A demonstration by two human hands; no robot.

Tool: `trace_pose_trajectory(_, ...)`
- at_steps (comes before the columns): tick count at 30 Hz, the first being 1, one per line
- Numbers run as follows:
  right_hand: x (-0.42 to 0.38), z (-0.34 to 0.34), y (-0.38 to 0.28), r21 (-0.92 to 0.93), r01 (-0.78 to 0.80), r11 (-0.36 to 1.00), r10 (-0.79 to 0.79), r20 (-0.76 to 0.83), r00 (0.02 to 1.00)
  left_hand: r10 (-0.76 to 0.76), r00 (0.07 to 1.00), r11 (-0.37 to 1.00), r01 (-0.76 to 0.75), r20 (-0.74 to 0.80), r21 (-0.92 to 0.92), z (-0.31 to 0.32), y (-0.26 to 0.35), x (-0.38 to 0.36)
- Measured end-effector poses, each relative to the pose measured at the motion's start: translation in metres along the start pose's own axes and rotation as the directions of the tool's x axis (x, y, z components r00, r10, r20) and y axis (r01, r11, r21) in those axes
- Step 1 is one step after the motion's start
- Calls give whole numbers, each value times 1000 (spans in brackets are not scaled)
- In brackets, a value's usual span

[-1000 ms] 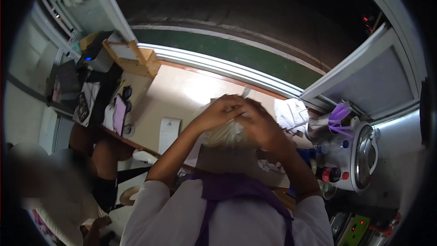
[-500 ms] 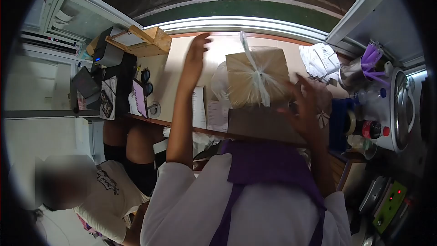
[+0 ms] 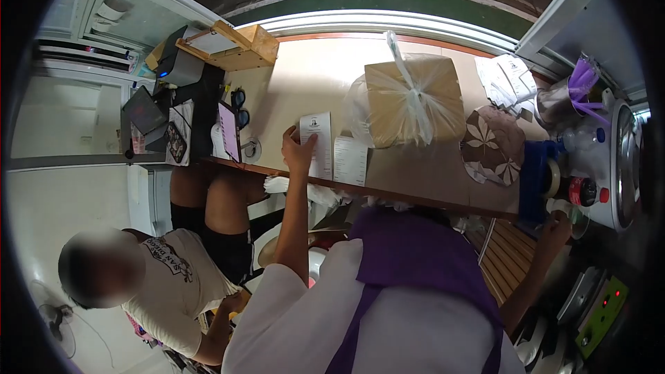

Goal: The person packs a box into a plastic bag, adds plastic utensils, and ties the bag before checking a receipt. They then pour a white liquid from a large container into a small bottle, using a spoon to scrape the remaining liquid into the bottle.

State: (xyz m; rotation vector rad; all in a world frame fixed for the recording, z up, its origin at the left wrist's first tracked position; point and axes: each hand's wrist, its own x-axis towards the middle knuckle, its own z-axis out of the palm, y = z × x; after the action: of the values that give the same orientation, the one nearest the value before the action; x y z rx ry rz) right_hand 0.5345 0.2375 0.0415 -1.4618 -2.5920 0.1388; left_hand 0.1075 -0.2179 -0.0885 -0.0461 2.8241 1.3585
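Observation:
My left hand [image 3: 298, 154] rests at the left edge of a long white printed receipt [image 3: 317, 156] on the counter. Its thumb lies on the paper and its fingers are apart on the left side. A second receipt [image 3: 350, 161] lies just to the right. Beyond it stands a brown box in a tied clear plastic bag [image 3: 414, 100], touched by neither hand. My right hand [image 3: 554, 230] is down at the right, beside a clear cup [image 3: 579, 221] and below the blue tape dispenser [image 3: 533, 180]. Its fingers are curled together, and what they hold is hidden.
A leaf-patterned round mat [image 3: 493, 144] and more receipts [image 3: 506, 79] lie right of the box. Purple straws [image 3: 585, 83], a cola bottle [image 3: 587, 192] and a lidded metal pot [image 3: 623, 166] crowd the right end. A seated person [image 3: 183, 273] is at the left.
My left hand has come down from above the counter onto the receipt. My right hand has left the side of the bagged box and moved right, near the clear cup. The view has shifted slightly.

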Motion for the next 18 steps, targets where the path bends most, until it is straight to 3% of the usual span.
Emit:
trace_pose_trajectory(1, -2, 9, 8, 96, -42, 995, 41, 5, 999, -38, 999, 992, 42, 40, -119, 1, 0, 2)
trace_pose_trajectory(4, -4, 41, 29, 376, -146, 915, 140, 42, 989, -158, 985, 987, 155, 74, 39, -20, 21, 17)
trace_pose_trajectory(5, -3, 50, 37, 462, -162, 872, 151, 63, 987, -50, 998, 968, 54, 24, -244, -28, 29, 16)
trace_pose_trajectory(6, -3, 54, 43, 542, -179, 821, 159, 84, 984, 36, 998, 863, -55, -49, -502, -37, 37, 11)
trace_pose_trajectory(8, 3, 47, 39, 635, -369, 679, 289, 231, 929, -52, 990, 737, -48, -128, -674, -53, 75, -2)
trace_pose_trajectory(9, 7, 43, 37, 666, -455, 591, 339, 307, 889, -7, 995, 703, -64, -97, -709, -62, 94, -10)
trace_pose_trajectory(12, 18, 32, 39, 650, -544, 530, 319, 441, 839, 92, 996, 649, -60, 0, -758, -79, 142, -28)
trace_pose_trajectory(13, 18, 30, 37, 691, -461, 556, 264, 379, 887, 126, 992, 652, -70, 17, -755, -79, 154, -34)
trace_pose_trajectory(16, 9, 4, 24, 732, -425, 533, 329, 283, 901, 193, 978, 629, -58, 84, -776, -75, 165, -44)
trace_pose_trajectory(17, 1, 1, 30, 798, -434, 418, 335, 309, 890, 199, 976, 644, -61, 90, -763, -74, 167, -46)
trace_pose_trajectory(18, -7, 3, 37, 796, -379, 471, 291, 265, 919, 208, 973, 654, -59, 104, -754, -71, 168, -49)
